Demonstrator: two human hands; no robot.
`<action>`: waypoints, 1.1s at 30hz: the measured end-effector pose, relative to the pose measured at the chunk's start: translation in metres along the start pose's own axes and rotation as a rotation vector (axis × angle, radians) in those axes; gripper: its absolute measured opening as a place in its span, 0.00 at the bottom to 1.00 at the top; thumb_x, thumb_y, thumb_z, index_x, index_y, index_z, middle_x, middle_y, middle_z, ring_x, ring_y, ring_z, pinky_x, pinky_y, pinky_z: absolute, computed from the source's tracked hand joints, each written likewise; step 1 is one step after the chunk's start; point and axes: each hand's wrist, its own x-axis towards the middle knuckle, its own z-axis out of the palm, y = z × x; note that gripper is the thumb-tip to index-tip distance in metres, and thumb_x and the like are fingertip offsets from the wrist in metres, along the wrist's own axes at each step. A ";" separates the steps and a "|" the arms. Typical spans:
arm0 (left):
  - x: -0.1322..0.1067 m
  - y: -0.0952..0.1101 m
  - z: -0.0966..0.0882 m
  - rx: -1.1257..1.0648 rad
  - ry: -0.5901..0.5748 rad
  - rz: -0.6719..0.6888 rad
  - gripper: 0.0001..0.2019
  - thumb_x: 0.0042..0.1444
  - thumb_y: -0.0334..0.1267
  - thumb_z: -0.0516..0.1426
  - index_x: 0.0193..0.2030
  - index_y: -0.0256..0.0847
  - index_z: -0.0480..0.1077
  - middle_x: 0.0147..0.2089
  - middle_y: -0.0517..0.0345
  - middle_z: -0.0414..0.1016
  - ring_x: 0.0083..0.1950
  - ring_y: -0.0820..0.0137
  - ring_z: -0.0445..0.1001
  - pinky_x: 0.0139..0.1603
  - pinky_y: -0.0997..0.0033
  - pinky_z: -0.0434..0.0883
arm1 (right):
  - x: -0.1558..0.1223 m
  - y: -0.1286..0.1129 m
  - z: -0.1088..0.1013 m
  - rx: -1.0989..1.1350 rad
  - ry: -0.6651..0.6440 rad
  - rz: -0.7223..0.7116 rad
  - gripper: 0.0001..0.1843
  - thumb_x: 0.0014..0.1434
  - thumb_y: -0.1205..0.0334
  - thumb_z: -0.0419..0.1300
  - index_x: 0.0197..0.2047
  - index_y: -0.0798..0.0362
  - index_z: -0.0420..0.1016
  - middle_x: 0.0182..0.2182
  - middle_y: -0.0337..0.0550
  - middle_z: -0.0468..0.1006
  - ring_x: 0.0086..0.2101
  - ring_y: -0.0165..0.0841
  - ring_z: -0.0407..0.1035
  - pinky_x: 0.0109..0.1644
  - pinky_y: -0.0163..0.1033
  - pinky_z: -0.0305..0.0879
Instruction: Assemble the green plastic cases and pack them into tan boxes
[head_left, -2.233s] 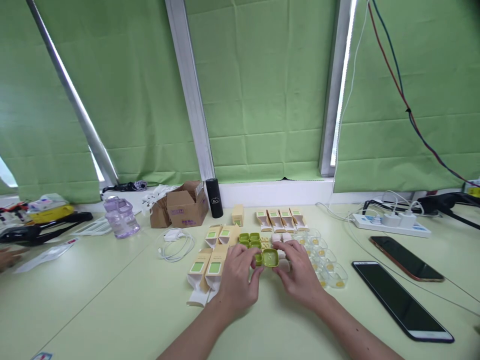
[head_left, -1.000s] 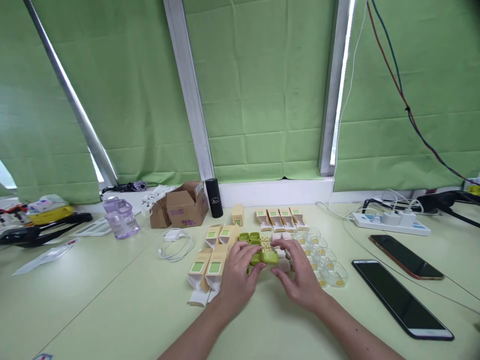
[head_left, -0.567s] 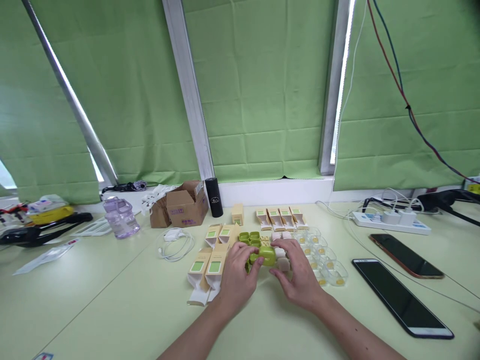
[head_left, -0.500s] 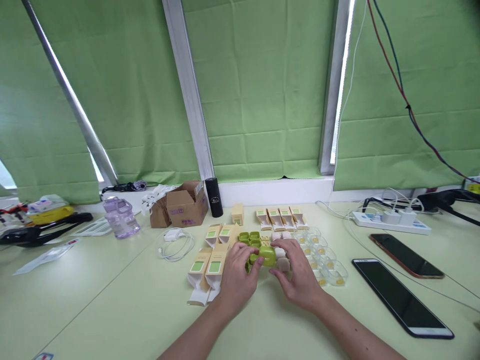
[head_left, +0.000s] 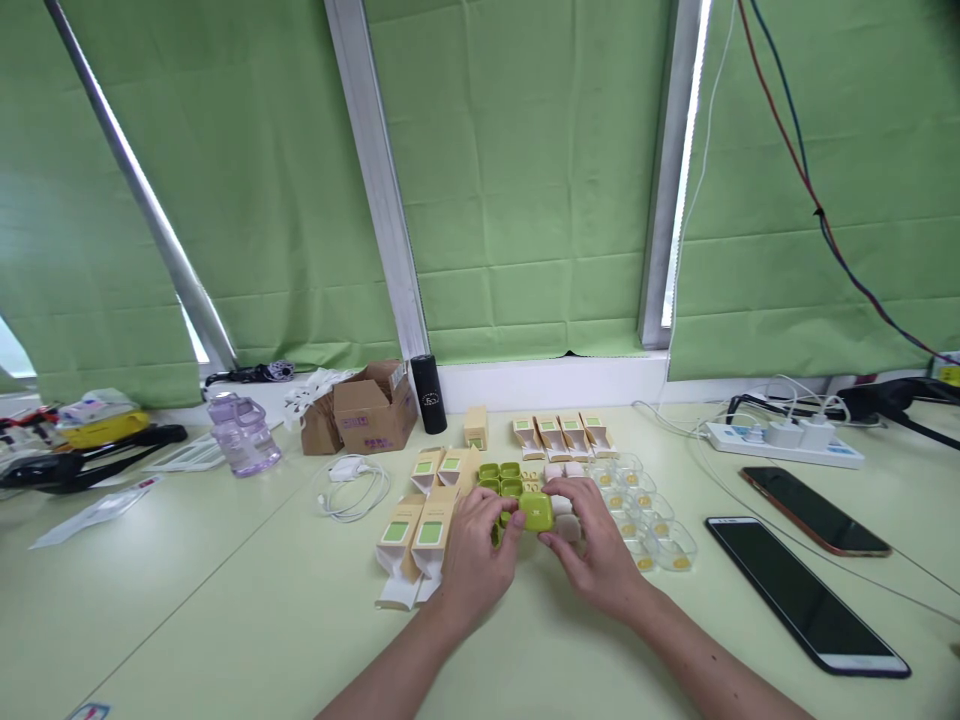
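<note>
A small glossy green rounded case with a faint mark on its face is held up between my two hands. My left hand pinches its left side with thumb and fingers. On the opposite edge, the fingertips of my right hand grip it. Beyond the hands lie several green box-shaped pieces, small yellow pieces and white rounded pieces, partly hidden by my fingers. Clear plastic cups with yellow spots sit right of my right hand.
Cream cartons with green labels lie open at left, with more cartons behind. Farther back stand a cardboard box, a black cylinder and a purple bottle. Phones and a power strip are at right.
The green case has tilted so its marked face shows more plainly. My right fingers have closed in against its edge; my left hand has barely moved.
</note>
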 end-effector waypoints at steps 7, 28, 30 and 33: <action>-0.001 0.002 -0.003 -0.028 -0.053 0.021 0.14 0.74 0.43 0.51 0.45 0.42 0.76 0.44 0.50 0.76 0.48 0.59 0.74 0.48 0.58 0.69 | 0.002 -0.001 0.000 0.120 0.054 0.098 0.18 0.69 0.59 0.61 0.61 0.45 0.69 0.55 0.50 0.75 0.56 0.48 0.68 0.58 0.53 0.70; 0.000 0.003 -0.004 0.037 -0.078 0.117 0.21 0.65 0.35 0.62 0.64 0.48 0.68 0.62 0.48 0.75 0.68 0.50 0.62 0.64 0.45 0.69 | 0.000 0.004 -0.001 0.310 0.007 0.272 0.19 0.68 0.47 0.62 0.57 0.46 0.75 0.50 0.47 0.78 0.45 0.42 0.71 0.51 0.46 0.70; -0.001 0.004 -0.005 0.052 -0.108 0.171 0.27 0.65 0.30 0.61 0.70 0.51 0.64 0.68 0.48 0.71 0.70 0.50 0.60 0.67 0.42 0.68 | 0.001 0.001 -0.001 0.288 -0.005 0.257 0.18 0.68 0.47 0.61 0.56 0.46 0.75 0.49 0.47 0.78 0.46 0.42 0.72 0.50 0.46 0.69; -0.003 0.007 -0.006 0.082 -0.155 0.235 0.32 0.65 0.24 0.57 0.71 0.56 0.63 0.72 0.50 0.65 0.72 0.51 0.58 0.69 0.41 0.67 | 0.003 -0.003 0.000 0.248 -0.025 0.239 0.16 0.69 0.48 0.61 0.55 0.46 0.75 0.49 0.47 0.78 0.47 0.43 0.72 0.49 0.45 0.69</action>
